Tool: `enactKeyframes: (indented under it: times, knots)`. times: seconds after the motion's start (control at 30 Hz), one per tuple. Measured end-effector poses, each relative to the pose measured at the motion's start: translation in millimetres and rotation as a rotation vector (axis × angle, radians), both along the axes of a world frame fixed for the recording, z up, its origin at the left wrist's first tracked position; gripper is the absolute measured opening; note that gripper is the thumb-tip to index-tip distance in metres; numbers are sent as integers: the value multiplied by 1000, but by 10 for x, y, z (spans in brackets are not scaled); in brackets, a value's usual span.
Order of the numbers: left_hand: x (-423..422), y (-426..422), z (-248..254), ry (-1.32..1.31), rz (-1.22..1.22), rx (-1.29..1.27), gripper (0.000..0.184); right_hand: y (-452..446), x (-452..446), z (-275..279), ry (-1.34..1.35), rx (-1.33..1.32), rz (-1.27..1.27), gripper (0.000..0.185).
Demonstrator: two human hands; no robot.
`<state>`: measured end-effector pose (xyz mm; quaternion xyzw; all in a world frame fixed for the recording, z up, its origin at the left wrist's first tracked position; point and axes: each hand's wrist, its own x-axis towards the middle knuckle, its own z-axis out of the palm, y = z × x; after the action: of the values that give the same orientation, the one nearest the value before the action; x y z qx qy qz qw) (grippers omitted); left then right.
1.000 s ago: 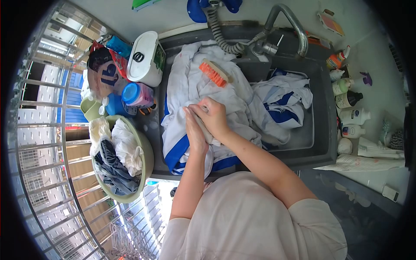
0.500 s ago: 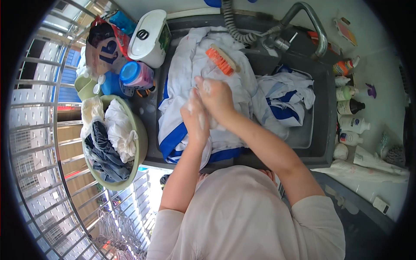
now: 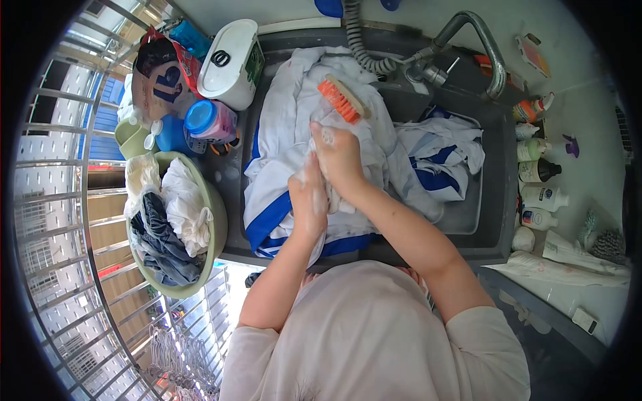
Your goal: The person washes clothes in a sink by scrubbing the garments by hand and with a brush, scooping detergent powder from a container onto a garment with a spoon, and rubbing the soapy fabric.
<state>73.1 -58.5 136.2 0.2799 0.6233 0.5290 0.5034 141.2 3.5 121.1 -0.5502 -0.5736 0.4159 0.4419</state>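
A wet white garment with blue trim [image 3: 284, 120] is spread over the left part of the dark sink. My left hand [image 3: 309, 199], soapy, is closed on a bunched fold of it. Just above and to the right, my right hand [image 3: 340, 159] also grips the cloth, with suds on its back. The two hands are close together, and the fold between them is mostly hidden. Beyond my right hand, a scrub brush [image 3: 342, 100] with orange bristles and a wooden back lies tilted on the garment.
Another white and blue garment [image 3: 441, 157] lies in the basin at right, under the faucet [image 3: 495, 60]. A green tub [image 3: 217, 234] of clothes stands left. Behind it are a white lidded box [image 3: 231, 83] and a blue-lidded jar [image 3: 210, 121]. Several bottles [image 3: 545, 196] line the right wall.
Both hands have shifted slightly right, still holding the cloth, and my left hand has turned more upright. The view has moved a little; the brush still lies on the garment.
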Motion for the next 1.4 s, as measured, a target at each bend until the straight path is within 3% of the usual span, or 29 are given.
enactKeyframes:
  times: [0.1, 0.13, 0.17, 0.23, 0.3, 0.37, 0.4, 0.5, 0.57, 0.63, 0.7, 0.77, 0.93, 1.0, 1.03, 1.1, 1.2, 1.33, 1.4]
  knots:
    - [-266, 99, -249, -43, -46, 134, 37, -359, -160, 117, 45, 245, 4, 40]
    - [-321, 153, -283, 186, 18, 179, 37, -468, -196, 169, 47, 265, 36, 40]
    - [-337, 119, -296, 190, 20, 178, 37, -444, -200, 161, 51, 264, 37, 40]
    - [-236, 71, -26, 16, -17, -115, 36, -240, -142, 111, 126, 86, 27, 41]
    - [-115, -24, 9, 14, -9, -34, 37, -141, -74, 111, 146, 7, 26, 41]
    - [-178, -18, -47, -112, -14, -17, 37, -318, -123, 244, 111, 104, -10, 41]
    - [-283, 38, -62, 120, -70, -3, 36, -440, -186, 222, 89, 173, 20, 40]
    - [-341, 94, -39, -33, -98, 87, 34, -408, -228, 183, 83, 225, -18, 39]
    - [-339, 11, -90, 55, -203, -5, 34, -205, -123, 208, 78, 275, -39, 40]
    - [-228, -49, 21, -281, -174, 38, 34, -87, -53, 220, 419, -24, 71, 42]
    - [-350, -92, 19, -391, -261, 47, 40, -128, 0, 241, 412, -131, 146, 35]
    - [-377, -51, 125, -731, -58, 64, 47, -131, -50, 244, 800, -449, 192, 29]
    - [-592, -35, 158, -973, -81, 167, 58, -267, 10, 221, 752, -361, 299, 35]
    - [-637, -15, 160, -1017, -94, 214, 59, -281, 128, 184, 336, -205, 442, 32]
    - [-642, -4, 188, -1063, -105, 258, 60, -304, 140, 168, 338, -202, 443, 32]
    - [-580, -15, 193, -999, -97, 246, 53, -370, 157, 135, 330, -126, 390, 31]
    - [-417, -34, 94, -249, 21, -28, 56, -399, 132, 111, 269, -71, 200, 30]
    - [-193, -156, -184, 40, -45, -181, 53, -450, 24, 78, 207, 13, 20, 30]
    - [-326, -86, -208, 481, -337, -78, 44, -668, -46, -4, 59, 187, 3, 28]
